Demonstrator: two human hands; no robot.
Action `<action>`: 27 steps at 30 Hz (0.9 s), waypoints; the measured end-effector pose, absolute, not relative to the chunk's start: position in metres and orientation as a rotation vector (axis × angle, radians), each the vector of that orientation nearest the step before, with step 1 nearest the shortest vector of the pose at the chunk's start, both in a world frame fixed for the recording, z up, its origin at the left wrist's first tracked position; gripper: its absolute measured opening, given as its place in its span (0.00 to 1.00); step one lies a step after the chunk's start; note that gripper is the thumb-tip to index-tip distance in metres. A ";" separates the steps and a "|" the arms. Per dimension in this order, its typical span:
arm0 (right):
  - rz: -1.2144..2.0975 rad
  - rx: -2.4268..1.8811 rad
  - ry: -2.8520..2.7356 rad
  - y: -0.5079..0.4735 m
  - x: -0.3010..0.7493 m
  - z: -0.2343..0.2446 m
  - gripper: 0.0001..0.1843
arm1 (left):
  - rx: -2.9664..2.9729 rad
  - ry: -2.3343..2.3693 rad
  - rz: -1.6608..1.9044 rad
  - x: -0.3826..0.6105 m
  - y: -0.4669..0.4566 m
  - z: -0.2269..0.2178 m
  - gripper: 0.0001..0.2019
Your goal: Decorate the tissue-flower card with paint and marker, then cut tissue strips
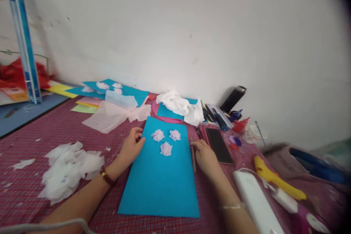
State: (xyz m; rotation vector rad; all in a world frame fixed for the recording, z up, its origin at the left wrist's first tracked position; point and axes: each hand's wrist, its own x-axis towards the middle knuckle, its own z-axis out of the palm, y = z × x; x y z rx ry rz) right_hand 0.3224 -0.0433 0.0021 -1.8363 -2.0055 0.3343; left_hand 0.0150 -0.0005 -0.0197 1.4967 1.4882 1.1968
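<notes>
A blue sheet of card [161,186] lies flat in front of me, with three fluffy pale purple tissue clumps [166,148] grouped on its upper part. My left hand [133,144] rests at the card's left edge, thumb and curled fingers apart, the thumb near or touching the edge. On the other side, my right hand [203,153] has its bent fingers closed at a wooden pencil [193,157] lying along the card's right edge. The fingertips' grip is partly hidden. White torn tissue [68,168] is heaped left of my left forearm.
Behind the card are pink tissue sheets [105,117], crumpled white tissue [178,104] and other decorated blue cards [131,93]. To the right lie a phone [219,145], a white power strip [255,201] and a yellow glue gun [276,179]. A black bottle [233,98] leans near the wall.
</notes>
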 end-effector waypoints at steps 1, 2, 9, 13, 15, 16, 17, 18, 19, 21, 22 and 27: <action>0.328 -1.847 -2.003 -0.044 0.321 0.004 0.20 | 1.498 1.493 1.205 0.014 -0.001 -0.018 0.18; 0.321 -1.857 -2.002 -0.046 0.319 0.007 0.19 | 1.508 1.496 1.207 0.013 -0.001 -0.016 0.15; 0.300 -1.938 -2.047 -0.055 0.308 0.030 0.17 | 1.720 1.550 0.960 0.007 -0.005 -0.008 0.28; 0.290 -2.004 -2.061 -0.053 0.325 0.056 0.16 | 1.716 1.554 0.932 0.008 -0.007 -0.006 0.32; 0.257 -2.060 -2.027 -0.047 0.344 0.070 0.16 | 1.706 1.563 0.911 0.009 -0.008 -0.005 0.31; 0.238 -2.092 -2.002 -0.043 0.354 0.075 0.16 | 1.706 1.562 0.892 0.009 -0.009 -0.004 0.31; 0.221 -2.119 -1.975 -0.038 0.364 0.079 0.16 | 1.709 1.558 0.874 0.009 -0.009 -0.003 0.30; 0.205 -2.138 -1.948 -0.032 0.374 0.082 0.15 | 1.714 1.555 0.859 0.009 -0.010 -0.002 0.29; 0.195 -2.149 -1.921 -0.026 0.382 0.082 0.15 | 1.722 1.552 0.850 0.009 -0.010 -0.002 0.28; 0.193 -2.149 -1.865 -0.013 0.393 0.079 0.14 | 1.746 1.546 0.845 0.009 -0.010 0.000 0.27; 0.202 -2.141 -1.834 -0.006 0.395 0.075 0.15 | 1.760 1.546 0.837 0.009 -0.010 0.000 0.27; 0.317 -2.036 -1.709 0.040 0.380 0.049 0.36 | 1.789 1.541 0.789 0.011 -0.010 0.001 0.28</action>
